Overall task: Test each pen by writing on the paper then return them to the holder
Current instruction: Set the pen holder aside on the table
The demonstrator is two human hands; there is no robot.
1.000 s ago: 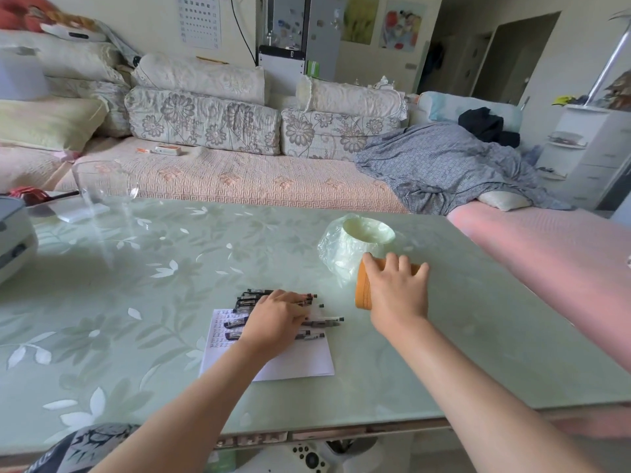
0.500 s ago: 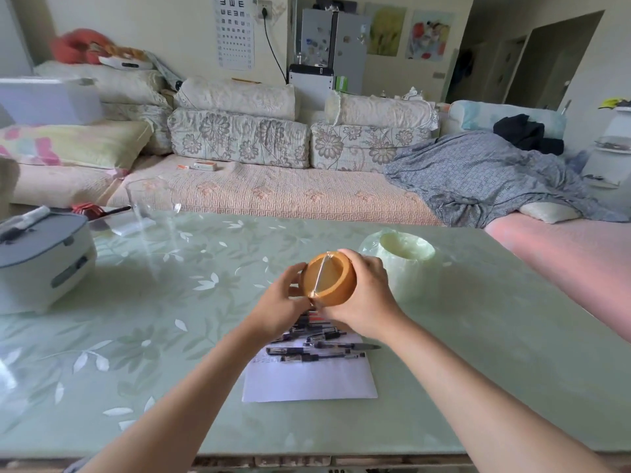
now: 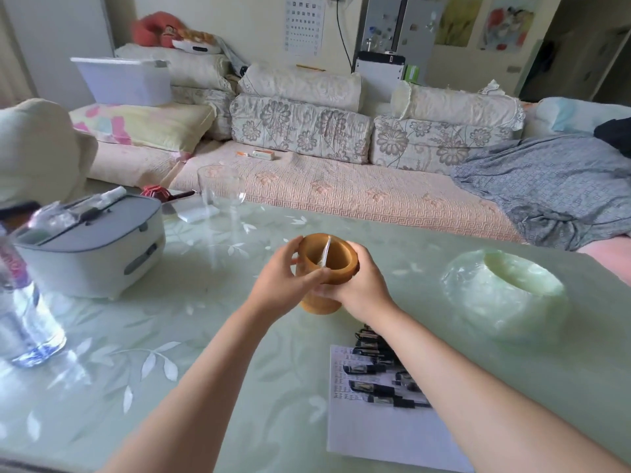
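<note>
The fingers point(image 3: 309, 276) of the left hand point(image 3: 280, 288), seen from the head camera, curl round the near left side of a round orange-brown holder point(image 3: 343, 256), with the thumb up by its rim. The right hand point(image 3: 363, 288) wraps the opposite side, so both hands grasp the holder between them. It is about the middle of the table point(image 3: 177, 339), its mouth tilted towards the camera; whether its base touches the glossy green top I cannot tell. No pens are in it, only a thin pale strip point(image 3: 324, 256) standing across the inside. The pens point(image 3: 375, 370), dark and slim, lie loose in a stack of rows over the top of a printed sheet of paper point(image 3: 372, 435) near the near edge, right of centre, beneath the right forearm. A pale green roll wrapped in plastic point(image 3: 508, 291) sits towards the right edge. A water bottle point(image 3: 24, 302) stands at the left edge, a white and grey case point(image 3: 92, 247) lies beyond it, and an empty glass point(image 3: 222, 189) stands by the far edge. As for risks, the smooth top would probably let the tilted holder tip or skid if it is set down on its edge. The right forearm, drawn back low, could sweep the loose pens off the near edge. The strip inside may block pens when they are put back.
</note>
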